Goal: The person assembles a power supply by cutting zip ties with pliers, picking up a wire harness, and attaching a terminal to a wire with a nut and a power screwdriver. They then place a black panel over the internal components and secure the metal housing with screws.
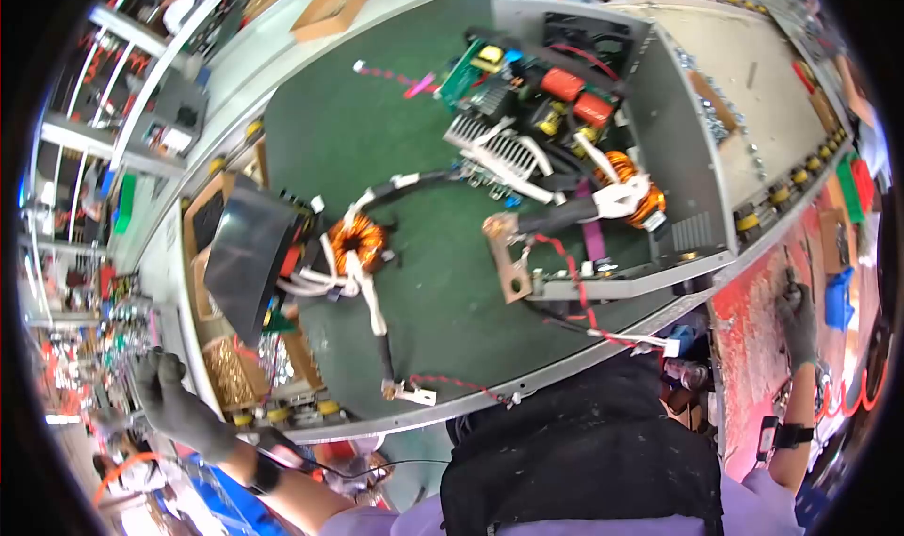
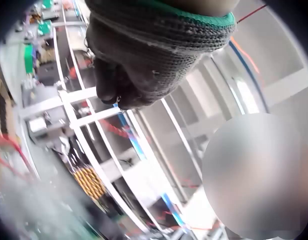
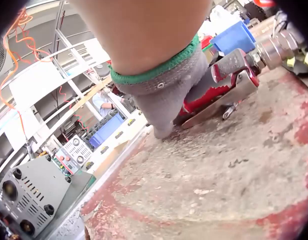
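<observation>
Left hand [image 1: 169, 395], grey knit glove, raised off to the side of the worktop [image 1: 377, 131]. Fingers curl loosely toward the palm in the left wrist view; nothing between them, nothing touched.

Right hand [image 1: 799, 321], same glove, down on a worn red-and-grey surface [image 3: 234, 170] beside the worktop. Its fingers [image 3: 166, 117] reach onto a red-handled power tool [image 3: 229, 82] lying there with a metal barrel. The wrist hides the fingertips, so I cannot tell whether they wrap the handle or only rest on it.

On the green worktop: open grey metal chassis [image 1: 673, 131] holding a circuit board, and 1 loose copper coil [image 1: 358, 241] with white leads, well apart from both hands.
</observation>
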Demonstrator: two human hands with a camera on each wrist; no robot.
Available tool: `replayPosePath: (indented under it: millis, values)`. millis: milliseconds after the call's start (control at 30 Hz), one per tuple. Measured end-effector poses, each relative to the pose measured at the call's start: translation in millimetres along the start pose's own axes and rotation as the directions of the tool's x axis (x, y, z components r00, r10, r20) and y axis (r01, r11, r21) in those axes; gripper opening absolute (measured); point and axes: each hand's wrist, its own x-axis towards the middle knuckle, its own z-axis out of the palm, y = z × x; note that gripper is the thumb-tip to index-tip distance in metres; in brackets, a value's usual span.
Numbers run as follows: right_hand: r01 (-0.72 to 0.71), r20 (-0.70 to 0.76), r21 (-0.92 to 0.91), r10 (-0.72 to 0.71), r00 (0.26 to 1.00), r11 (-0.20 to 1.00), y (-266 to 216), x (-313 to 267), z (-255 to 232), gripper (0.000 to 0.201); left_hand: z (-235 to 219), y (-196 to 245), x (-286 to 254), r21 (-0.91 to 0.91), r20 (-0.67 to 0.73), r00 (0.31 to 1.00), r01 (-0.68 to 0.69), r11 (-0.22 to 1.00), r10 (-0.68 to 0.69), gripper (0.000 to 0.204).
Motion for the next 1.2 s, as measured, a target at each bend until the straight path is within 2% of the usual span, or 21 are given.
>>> replayPosePath:
  millis: [67,100,133,167,200,233,300,333,367,433,500,567,633,767,833,900,933,967,1000,1033,1200]
  values:
    - [0.042,0.004,0.218,-0.044,0.999,0.975,9.3,4.0,1.1,0.044,19.6,57.6,-56.5,0.032,0.172,0.951,-0.264,0.964,0.255,0.013]
    - [0.051,0.019,0.219,-0.057,0.998,0.974,23.8,7.7,1.1,0.044,32.6,76.3,-80.4,0.056,0.331,0.854,-0.443,0.895,0.402,0.012]
    - [0.069,0.085,0.293,-0.098,0.992,0.954,38.4,12.2,-0.4,0.042,58.0,93.5,-111.7,-0.077,0.363,0.872,-0.322,0.943,0.328,0.013]
    - [0.077,0.148,0.365,-0.139,0.979,0.928,48.9,15.2,-1.9,0.040,74.8,102.9,-132.0,-0.067,0.502,0.814,-0.302,0.951,0.293,0.016]
    - [0.096,0.098,0.145,-0.111,0.989,0.985,20.4,2.3,-10.7,0.039,98.1,102.9,-145.3,-0.118,0.606,0.712,-0.359,0.926,0.354,0.017]
    - [0.096,0.104,0.145,-0.111,0.988,0.985,-8.1,-8.7,-18.8,0.039,115.2,102.0,-159.7,-0.121,0.697,0.662,-0.268,0.956,0.274,0.016]
    - [-0.223,0.190,0.057,0.208,0.959,0.973,-42.0,-24.3,-28.6,0.041,142.5,92.9,-180.2,-0.097,0.775,0.599,-0.201,0.975,0.200,0.017]
    - [-0.231,0.191,0.056,0.216,0.957,0.971,-34.0,-27.2,-25.0,0.041,152.7,85.0,-187.4,-0.097,0.810,0.536,-0.278,0.956,0.238,0.019]
    - [-0.127,0.158,0.138,0.105,0.982,0.982,-22.3,-29.2,-18.2,0.045,158.9,81.0,-191.4,-0.102,0.841,0.468,-0.354,0.930,0.271,0.021]
    - [-0.017,0.117,0.215,-0.009,0.993,0.977,-23.9,-34.2,-15.8,0.049,162.5,78.7,-190.7,-0.103,0.824,0.479,-0.398,0.912,0.302,0.021]
    - [0.069,0.134,0.395,-0.132,0.982,0.916,-70.6,-56.0,-20.3,0.058,159.6,74.0,-189.1,-0.085,0.811,0.489,-0.443,0.892,0.320,0.022]
    - [0.039,0.295,0.466,-0.197,0.935,0.884,-90.9,-72.5,-21.4,0.064,155.9,68.4,-186.9,-0.031,0.783,0.599,-0.233,0.972,0.168,0.022]
    - [-0.008,0.521,0.522,-0.312,0.795,0.853,-164.7,-83.3,-24.2,0.059,154.3,68.4,-186.7,-0.051,0.764,0.631,-0.143,0.988,0.131,0.020]
    - [0.430,0.506,0.441,-0.614,0.605,0.788,-260.6,-99.3,1.0,0.051,148.0,67.9,-188.3,-0.049,0.737,0.675,0.091,0.995,-0.026,0.018]
    - [0.467,0.484,0.486,-0.672,0.560,0.739,-293.9,-105.3,15.1,0.052,142.3,69.2,-187.2,-0.050,0.736,0.673,0.167,0.985,-0.077,0.018]
    - [0.503,0.457,0.530,-0.730,0.509,0.683,-318.0,-110.9,30.8,0.053,137.1,75.9,-186.3,-0.142,0.816,0.495,0.672,0.727,-0.298,0.020]
    - [0.544,0.348,0.571,-0.782,0.517,0.614,-327.9,-113.8,38.9,0.056,136.5,71.7,-190.6,-0.295,0.865,0.457,0.798,0.526,-0.209,0.025]
    - [0.585,0.234,0.603,-0.821,0.521,0.542,-333.8,-115.9,43.0,0.059,135.3,72.9,-193.0,-0.296,0.862,0.461,0.797,0.527,-0.212,0.025]
    - [0.525,0.418,0.541,-0.752,0.510,0.657,-336.7,-117.2,39.0,0.067,134.6,75.3,-195.2,-0.305,0.883,0.408,0.875,0.376,-0.233,0.026]
    - [0.528,0.419,0.540,-0.753,0.508,0.656,-338.5,-116.9,41.1,0.067,134.3,78.2,-197.0,-0.305,0.904,0.353,0.928,0.213,-0.243,0.028]
    - [0.594,0.415,0.511,-0.783,0.463,0.621,-340.7,-116.1,48.0,0.070,135.3,84.2,-201.5,-0.340,0.908,0.360,0.932,0.126,-0.213,0.024]
